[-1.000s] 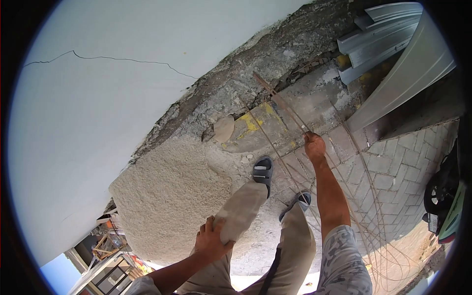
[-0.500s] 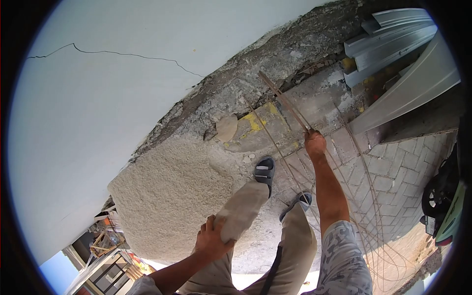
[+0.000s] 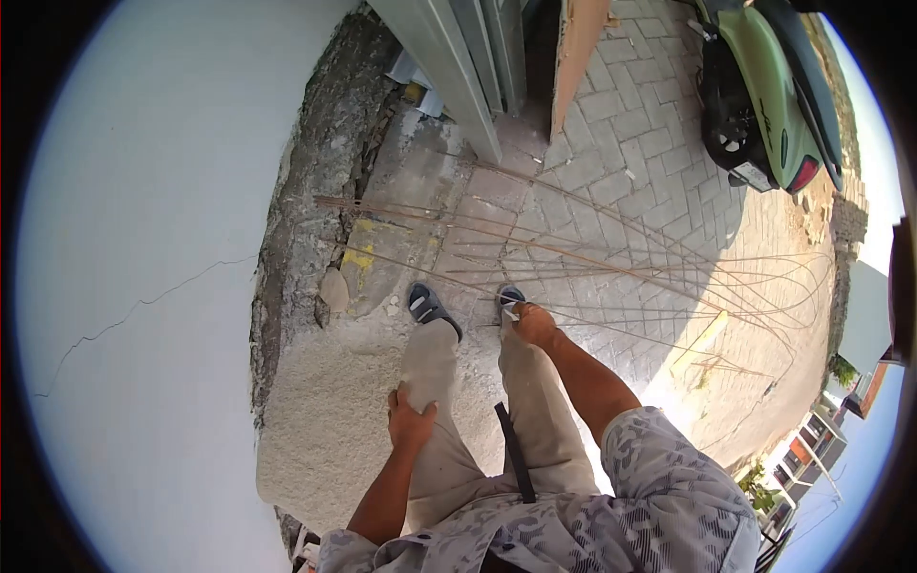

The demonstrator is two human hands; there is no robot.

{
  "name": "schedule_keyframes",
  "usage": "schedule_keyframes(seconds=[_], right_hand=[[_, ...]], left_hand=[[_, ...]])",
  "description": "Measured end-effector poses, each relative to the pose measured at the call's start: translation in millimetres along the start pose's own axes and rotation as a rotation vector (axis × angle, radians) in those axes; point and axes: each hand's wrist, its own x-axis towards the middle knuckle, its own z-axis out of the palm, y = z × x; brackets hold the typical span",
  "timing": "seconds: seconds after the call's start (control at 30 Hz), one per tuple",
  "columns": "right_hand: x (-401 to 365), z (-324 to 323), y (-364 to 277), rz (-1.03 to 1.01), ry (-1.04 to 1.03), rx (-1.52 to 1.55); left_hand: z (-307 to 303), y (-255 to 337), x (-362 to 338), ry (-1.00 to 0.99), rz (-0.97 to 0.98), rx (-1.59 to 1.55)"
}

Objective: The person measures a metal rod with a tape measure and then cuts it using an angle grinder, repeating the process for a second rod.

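My left hand (image 3: pixel 411 422) rests on my left trouser leg (image 3: pixel 432 368) near the knee, fingers and thumb apart. Above my right sandal (image 3: pixel 511 298), my right hand (image 3: pixel 537 325) is closed, with a small pale shape at its fingertips; I cannot tell what it holds. Long thin rusty metal rods (image 3: pixel 564 250) lie across the ground in front of me, their far ends bent into loops on the right. One bundle end (image 3: pixel 330 201) reaches the base of the wall. My left sandal (image 3: pixel 432 310) stands beside the rods.
A heap of pale sand (image 3: pixel 315 430) lies at my left by a cracked white wall (image 3: pixel 153 239). Metal profiles (image 3: pixel 449 67) and a brown board (image 3: pixel 576 57) stand ahead. A green motorbike (image 3: pixel 783 105) is parked on the paving (image 3: pixel 630 134) at far right.
My view has swung to the right. My right hand has let go of the rods, which now lie on the ground, and has drawn back towards my right foot. My left hand stays on my leg.
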Motion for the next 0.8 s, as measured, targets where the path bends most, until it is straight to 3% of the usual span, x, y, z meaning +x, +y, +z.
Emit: schedule_keyframes(seconds=[0.1,0.2,0.27,0.33,0.4,0.47,0.53,0.7,0.8], right_hand=[[-119,-29,58,0.088,0.12,0.119],[-234,-49,109,0.237,0.379,0.318],[-304,-48,134,0.36,0.541,0.462],[-362,-34,149,0.498,0.637,0.62],[-403,-2,162,0.602,0.665,0.755],[-425,48,169,0.655,0.661,0.813],[-435,105,173,0.613,0.641,0.779],[-414,257,201,0.302,0.349,0.466],[-412,304,250,0.217,0.284,0.416]], left_hand=[[-2,-10,0,0.067,0.169,-0.064],[-29,-12,2,-0.068,0.374,0.098],[-56,4,2,-0.158,0.396,0.155],[-76,-1,26,-0.259,0.39,0.092],[-113,40,7,-0.272,0.35,0.234],[-126,48,19,-0.063,0.47,0.434],[-130,39,59,-0.053,0.38,0.306],[-109,90,29,-0.057,0.522,0.455],[-55,143,-35,-0.079,0.391,0.275]])
